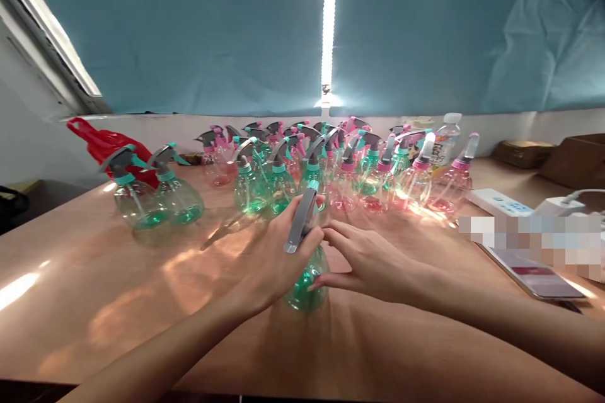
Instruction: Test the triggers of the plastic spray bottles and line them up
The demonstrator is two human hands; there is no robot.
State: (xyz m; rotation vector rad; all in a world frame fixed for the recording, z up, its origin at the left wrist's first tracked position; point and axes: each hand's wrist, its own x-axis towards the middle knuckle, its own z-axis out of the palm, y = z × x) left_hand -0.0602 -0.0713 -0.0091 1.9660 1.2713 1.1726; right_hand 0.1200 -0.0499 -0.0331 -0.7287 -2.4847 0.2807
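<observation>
A green-tinted spray bottle (305, 293) with a grey and turquoise trigger head stands upright on the table in front of me. My left hand (283, 245) is wrapped around its neck and spray head, the thumb pressing near the collar. From the right side, my right hand (359, 258) grips the bottle's rounded body between thumb and fingers. Part of the collar is hidden behind my fingers. Just beyond my hands stand several more spray bottles, among them a green one (278, 192) and a pink one (343, 192).
Two green spray bottles (142, 208) stand apart at the left, before a red plastic bag (101, 145). On the right lie a power strip (494, 201), a phone (534, 274) and cardboard boxes (574, 160). A clear drink bottle (447, 138) stands behind the pink sprayers.
</observation>
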